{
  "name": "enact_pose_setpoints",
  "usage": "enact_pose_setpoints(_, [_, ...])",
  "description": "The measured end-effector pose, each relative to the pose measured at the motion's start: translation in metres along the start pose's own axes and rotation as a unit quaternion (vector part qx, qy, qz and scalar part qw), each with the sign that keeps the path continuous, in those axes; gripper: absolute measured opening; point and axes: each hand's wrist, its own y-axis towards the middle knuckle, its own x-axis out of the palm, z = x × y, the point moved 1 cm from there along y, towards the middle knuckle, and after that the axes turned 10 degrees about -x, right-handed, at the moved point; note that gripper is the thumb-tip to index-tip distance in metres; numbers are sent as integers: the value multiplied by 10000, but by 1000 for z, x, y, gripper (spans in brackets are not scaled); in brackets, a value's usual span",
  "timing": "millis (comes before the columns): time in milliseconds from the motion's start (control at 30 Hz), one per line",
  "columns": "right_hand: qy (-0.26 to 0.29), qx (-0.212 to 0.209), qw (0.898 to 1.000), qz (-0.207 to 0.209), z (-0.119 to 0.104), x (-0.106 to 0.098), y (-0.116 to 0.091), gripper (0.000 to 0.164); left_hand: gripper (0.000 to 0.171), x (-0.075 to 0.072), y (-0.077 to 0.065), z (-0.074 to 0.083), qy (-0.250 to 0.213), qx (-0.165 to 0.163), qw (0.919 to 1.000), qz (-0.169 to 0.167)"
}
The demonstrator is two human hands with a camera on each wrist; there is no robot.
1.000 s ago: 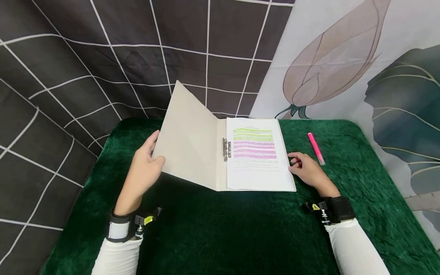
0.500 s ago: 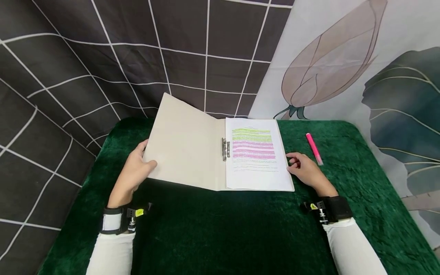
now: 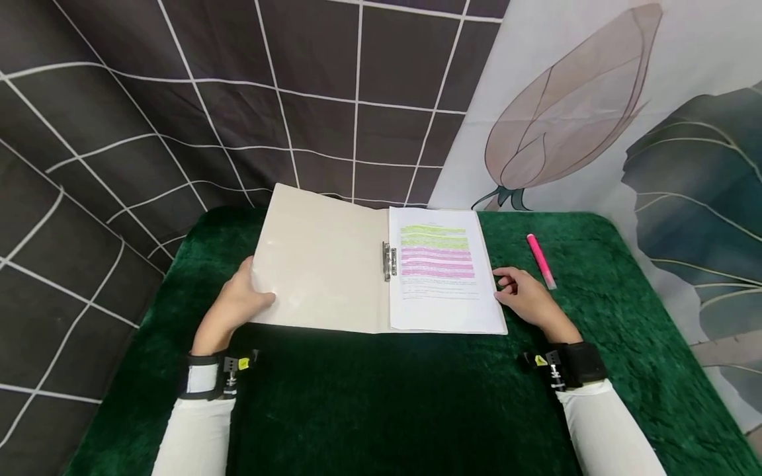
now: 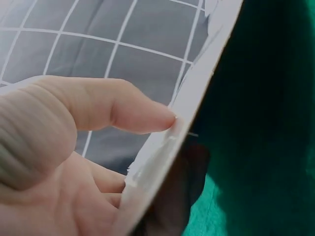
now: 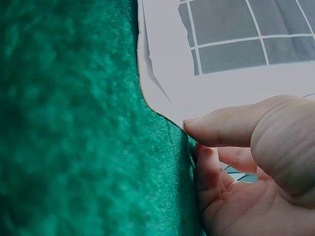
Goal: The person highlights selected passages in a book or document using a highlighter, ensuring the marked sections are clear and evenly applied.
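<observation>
The opened clip folder [image 3: 324,264], long axis nine-to-three, is gripped by left hand [image 3: 237,301] at nine o'clock, right hand [image 3: 526,295] at three.

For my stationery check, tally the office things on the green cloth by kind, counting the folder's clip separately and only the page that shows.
Folder: 1
Metal clip: 1
Printed page: 1 showing (sheets beneath cannot be counted)
Pink marker: 1
Total: 4
</observation>
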Motion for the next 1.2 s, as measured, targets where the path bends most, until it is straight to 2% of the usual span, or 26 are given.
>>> enact_pose_setpoints(233, [-7, 89, 10000, -2, 0, 1, 1, 46, 94, 7, 7, -3, 552, -470, 9974, -61])
enact_pose_setpoints(333, [-2, 48, 10000, 8, -2, 0, 0, 46, 95, 9, 9, -3, 811, -539, 9952, -55])
enact_pose_setpoints(900, [-4, 87, 10000, -25, -4, -1, 0, 46, 92, 20, 15, -7, 1475, -413, 9882, 70])
enact_pose_setpoints(1200, [-3, 159, 9998, -140, -7, -3, -1, 47, 77, 24, 13, -9, 1988, -169, 9798, 164])
